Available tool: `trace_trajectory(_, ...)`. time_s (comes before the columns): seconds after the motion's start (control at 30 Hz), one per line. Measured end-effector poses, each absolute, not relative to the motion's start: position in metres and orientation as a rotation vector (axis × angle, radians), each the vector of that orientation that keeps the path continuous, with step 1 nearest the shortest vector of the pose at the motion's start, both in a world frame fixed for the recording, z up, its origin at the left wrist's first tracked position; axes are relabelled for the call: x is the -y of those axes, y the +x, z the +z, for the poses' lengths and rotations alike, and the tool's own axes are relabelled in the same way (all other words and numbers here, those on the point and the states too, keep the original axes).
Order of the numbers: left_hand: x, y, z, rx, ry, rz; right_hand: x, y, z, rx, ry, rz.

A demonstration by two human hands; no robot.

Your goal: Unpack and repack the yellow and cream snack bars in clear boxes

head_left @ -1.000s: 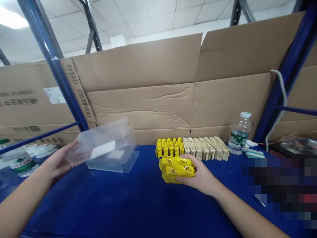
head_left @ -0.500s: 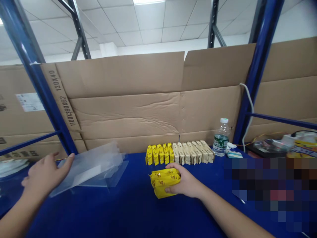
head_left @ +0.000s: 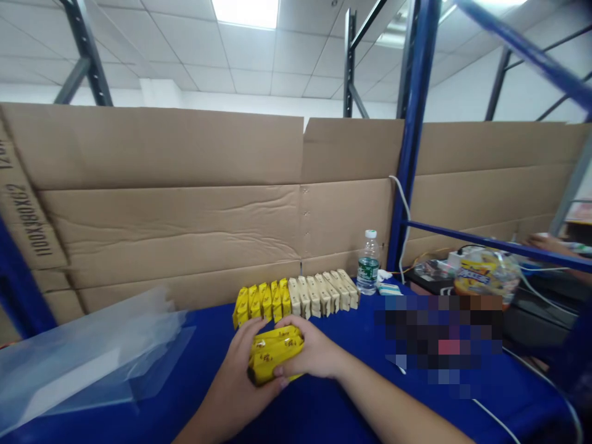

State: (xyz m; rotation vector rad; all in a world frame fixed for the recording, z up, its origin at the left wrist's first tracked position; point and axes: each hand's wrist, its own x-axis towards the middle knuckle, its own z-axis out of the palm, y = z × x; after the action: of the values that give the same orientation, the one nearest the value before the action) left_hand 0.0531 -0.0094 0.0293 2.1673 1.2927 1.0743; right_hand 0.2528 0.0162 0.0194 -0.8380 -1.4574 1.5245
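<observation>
Between my two hands is a small stack of yellow snack packets [head_left: 276,353] with dark printing, just above the blue table. My left hand [head_left: 245,370] wraps the left side, its thumb along the bottom front edge. My right hand [head_left: 312,348] grips the right end, thumb on the front face. Just beyond stands a row of upright packets: several yellow packets [head_left: 262,302] on the left, joined by several cream packets [head_left: 322,292] on the right.
Clear plastic bags [head_left: 102,364] lie at the left. A water bottle [head_left: 368,264] stands right of the row. Cardboard [head_left: 185,216] walls the back, with a blue post [head_left: 411,123] at right. A white cable [head_left: 497,419] crosses the right side; another person's hand [head_left: 550,243] shows far right.
My left hand has come from beside the plastic bags to the yellow packets and closed on them along with my right hand. The view has turned to the right.
</observation>
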Motion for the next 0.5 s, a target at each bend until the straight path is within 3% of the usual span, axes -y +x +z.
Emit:
trace_trajectory(0.27,-0.012,0.029,0.010,-1.272,2.278,1.029,-0.016,0.249,0.013,1.439,-0.790,1.614)
trace_trajectory(0.5,-0.010,0.030,0.018,-1.230,2.384,0.876,-0.019,0.258,0.010,1.791,-0.917,1.357)
